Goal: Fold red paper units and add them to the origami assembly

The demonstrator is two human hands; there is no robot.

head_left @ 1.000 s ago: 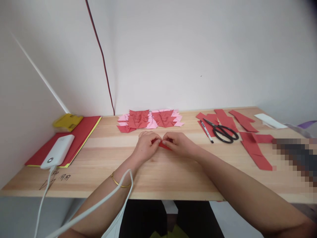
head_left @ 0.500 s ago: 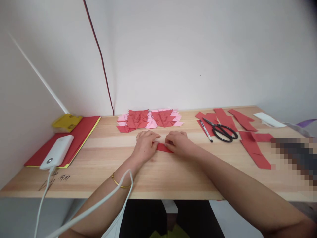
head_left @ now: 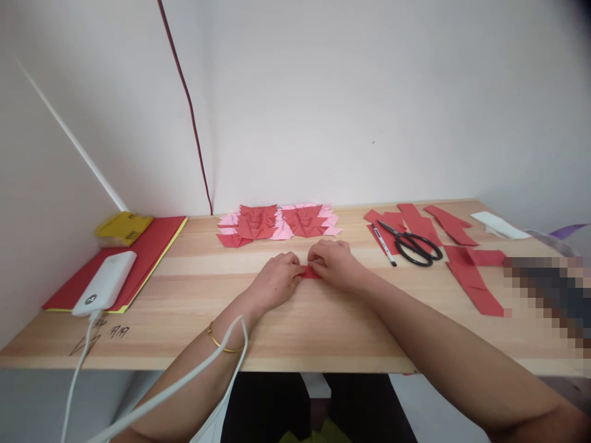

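Note:
A small folded piece of red paper [head_left: 311, 272] lies on the wooden table between my hands, partly hidden by the fingers. My left hand [head_left: 279, 278] pinches its left end, thumb and fingertips closed on it. At the right end, my right hand [head_left: 333, 264] grips the same paper with curled fingers. Behind the hands, several folded red and pink paper pieces [head_left: 258, 223] are laid out in rows close to the wall.
To the right lie black-handled scissors [head_left: 418, 248], a white pen [head_left: 383, 243], red paper strips [head_left: 475, 288] and white paper [head_left: 501, 225]. On the left, a white power bank [head_left: 105, 283] and a yellow packet [head_left: 124, 229] rest on red paper sheets [head_left: 159, 261]. A white cable [head_left: 198, 372] crosses my left forearm.
My left hand has shifted right, closer to my right hand, and its fingers have closed on the paper's left end. Less of the red paper shows between the hands.

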